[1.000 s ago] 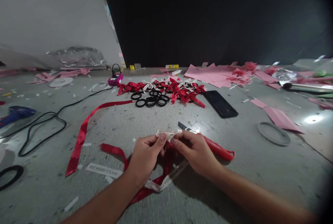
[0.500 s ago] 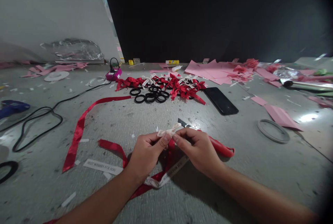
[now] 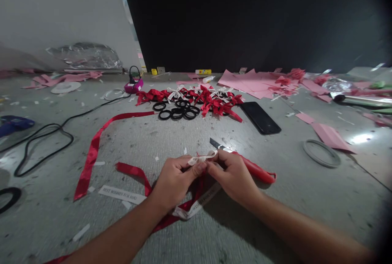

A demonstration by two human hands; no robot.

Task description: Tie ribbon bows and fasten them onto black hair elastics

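Presently left hand [image 3: 174, 180], right hand [image 3: 232, 173]: both pinch the white ribbon [image 3: 199, 159], thumbs against fingers.
Ribbon's place: looped between the hands, at their fingertips.
Ribbon's feel: probably light, soft, slippery; best held at its middle.

Here's the left forearm [image 3: 122, 231], bare, slanting up from the bottom edge, and the right forearm [image 3: 297, 223] angles in to meet it! Left hand [image 3: 171, 180] and right hand [image 3: 234, 176] close together at centre, nearly mirror images. Left thumb [image 3: 196, 169] and right thumb [image 3: 214, 171], tips side by side, both in a pinch; the fingers [image 3: 225, 157] curl inward, the lower ones hidden.
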